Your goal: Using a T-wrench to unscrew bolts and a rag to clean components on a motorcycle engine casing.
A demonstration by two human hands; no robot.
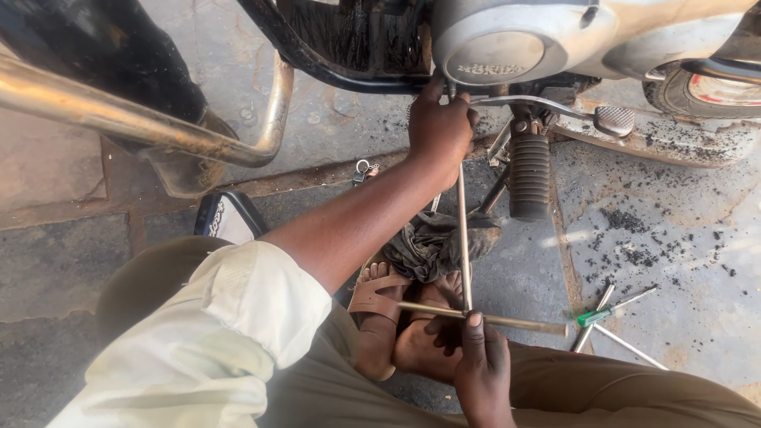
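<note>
Stone floor [674, 230] | left fingers [440, 127] clasp T-wrench [464, 238] shaft | right fingers [476, 337] grip crossbar

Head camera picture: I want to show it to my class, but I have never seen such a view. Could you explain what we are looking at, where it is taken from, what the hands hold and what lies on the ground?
The picture comes from a camera worn on a person's head, looking down at their own arms, knees and sandalled feet. They crouch beside a motorcycle, of which only the lower engine cover and a footrest show. The left hand grips the upper end of a long T-shaped wrench, up against the engine's underside. The right hand holds its crossbar near the feet. On the stone ground lie a dark rag, a green-handled screwdriver across some thin metal rods, a small padlock and scattered black grit.
</note>
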